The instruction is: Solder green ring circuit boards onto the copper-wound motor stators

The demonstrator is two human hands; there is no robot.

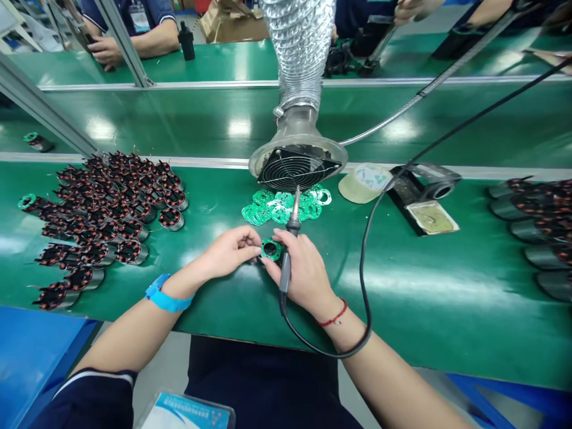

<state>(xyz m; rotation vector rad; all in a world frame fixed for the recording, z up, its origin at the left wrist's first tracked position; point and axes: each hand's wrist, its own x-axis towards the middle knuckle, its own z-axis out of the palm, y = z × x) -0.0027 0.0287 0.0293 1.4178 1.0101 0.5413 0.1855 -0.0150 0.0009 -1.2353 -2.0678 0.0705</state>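
Observation:
A motor stator topped with a green ring-shaped circuit board (265, 245) is between my two hands, near the middle of the bench. My left hand (230, 253) has its fingers curled in and its thumb and fingertips closed at the stator's left edge. In my right hand (308, 268) lies a soldering iron (285, 275), its metal tip pointing up and away from me. The right thumb and index finger also touch the stator's right side. Most of the stator's body is hidden by the hands. Just beyond it lies a pile of loose green ring boards (277, 208).
Many wound stators (129, 229) crowd the left of the green bench (402, 286); more stators (554, 256) line the right edge. A fume extractor (297, 161) hangs above the boards. Right of it are a tape roll (364, 182) and an iron stand (422, 202). The iron's cord (364, 268) loops over my right forearm.

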